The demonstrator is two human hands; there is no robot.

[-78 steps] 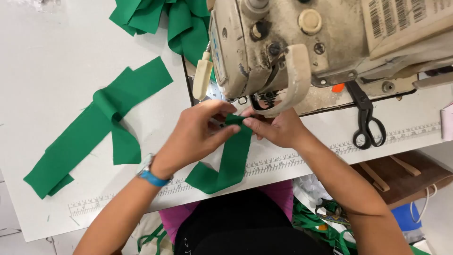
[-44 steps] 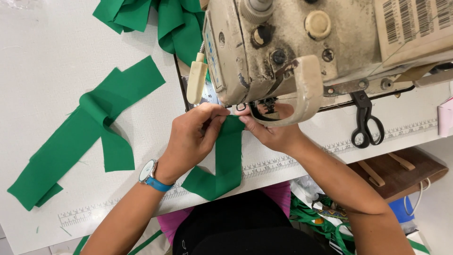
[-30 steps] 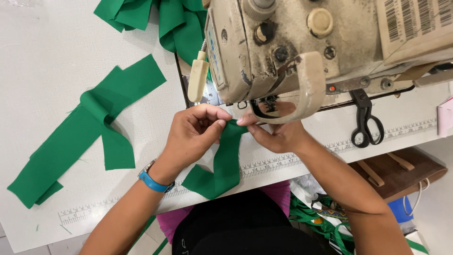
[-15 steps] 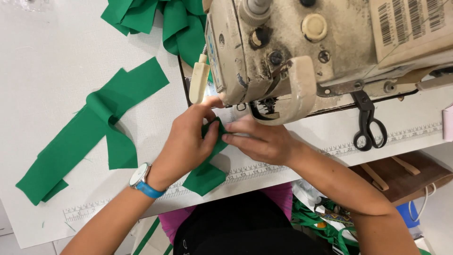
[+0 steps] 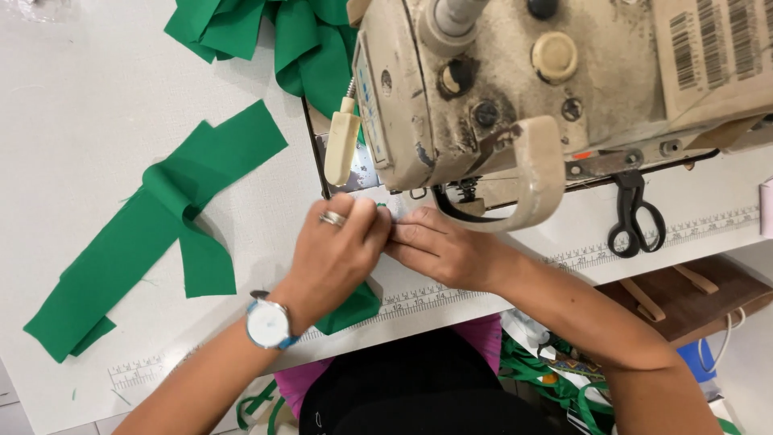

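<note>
Both hands meet just below the head of a worn beige sewing machine. My left hand, with a ring and a wristwatch, pinches a green fabric strip near the needle area; most of the strip is hidden under the hand and only its folded end shows by the table's front edge. My right hand lies flat with its fingers pressed against the same strip, fingertips touching the left hand's. The needle itself is hidden by the machine's curved guard.
A long folded green fabric strip lies on the white table to the left. A heap of green fabric sits at the back. Black scissors hang at the right. A measuring tape runs along the table's front edge.
The strip, hanging long over the table edge earlier, has been drawn up under my hands. My hands have closed together and moved nearer the needle; the right hand now lies flat.
</note>
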